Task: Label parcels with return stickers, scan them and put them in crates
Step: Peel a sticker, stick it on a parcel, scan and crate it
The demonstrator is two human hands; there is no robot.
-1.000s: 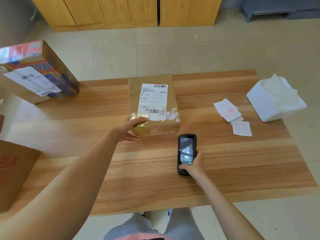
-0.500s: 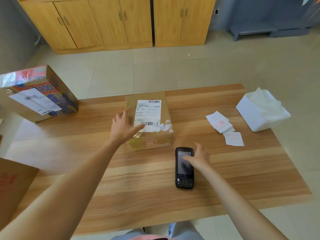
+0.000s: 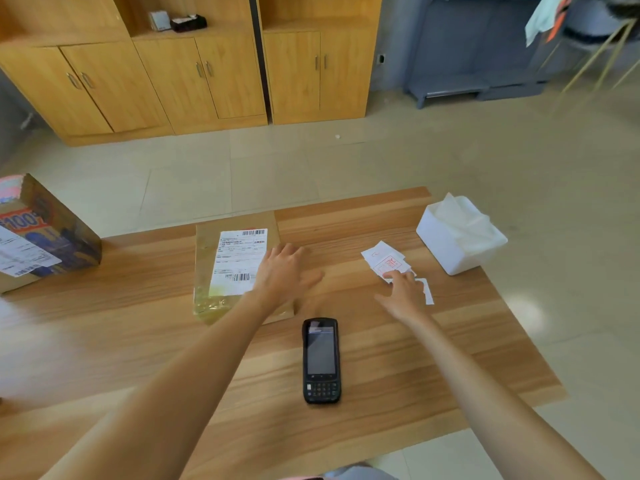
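flat brown cardboard parcel (image 3: 207,271) with a white shipping label (image 3: 239,261) lies at the far edge of the light wood-grain table (image 3: 138,341), glossy tape along its near end. left hand (image 3: 282,271) is over the parcel's right side with fingers spread loose, gripping nothing, and it covers that corner of the box. right hand (image 3: 401,296) reaches out flat-ish to the little heap of white stickers with red print (image 3: 382,259), fingertips on the nearest ones; can't tell if it's actually pinching one. black handheld scanner with a keypad (image 3: 321,360) lies face up on the table between the two forearms, nobody touching it. white foam box with crumpled white paper in it (image 3: 457,237) stands just past the stickers at the right edge. a bigger printed cardboard box with its own label (image 3: 45,244) is off to the left. orange-brown wooden cabinets (image 3: 194,74) stand across the tiled floor.
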